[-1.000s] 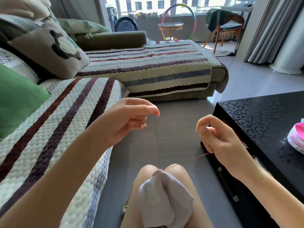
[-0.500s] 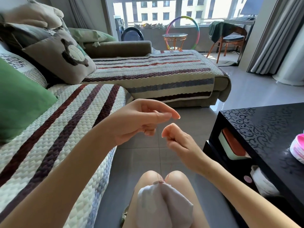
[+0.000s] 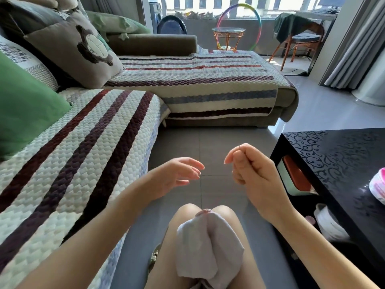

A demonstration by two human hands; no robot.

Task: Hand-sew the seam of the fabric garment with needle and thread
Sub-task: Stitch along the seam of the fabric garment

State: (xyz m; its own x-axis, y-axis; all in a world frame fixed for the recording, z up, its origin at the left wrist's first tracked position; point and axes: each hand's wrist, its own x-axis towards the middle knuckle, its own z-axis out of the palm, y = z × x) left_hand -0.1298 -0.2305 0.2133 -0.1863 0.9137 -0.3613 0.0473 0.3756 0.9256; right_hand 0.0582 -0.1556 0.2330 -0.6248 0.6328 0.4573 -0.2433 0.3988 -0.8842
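Note:
A pale grey fabric garment (image 3: 208, 245) lies bunched over my knees at the bottom centre, with a small pink edge at its far tip. My right hand (image 3: 250, 172) is raised above and to the right of it, fingers curled, thumb and forefinger pinching a thin needle (image 3: 240, 147) whose end shows at the fingertips. The thread is too fine to make out. My left hand (image 3: 179, 176) hovers above and left of the garment, fingers relaxed and slightly spread, holding nothing.
A striped quilted sofa cover (image 3: 83, 163) runs along my left with a green cushion (image 3: 23, 107). A black patterned coffee table (image 3: 337, 163) stands close on my right, with a pink and white object (image 3: 378, 184) on it. Grey tiled floor (image 3: 208, 140) lies ahead.
My left hand has dropped lower and let go its pinch, fingers now loose. My right hand has moved right and apart from the left, still pinching at its fingertips.

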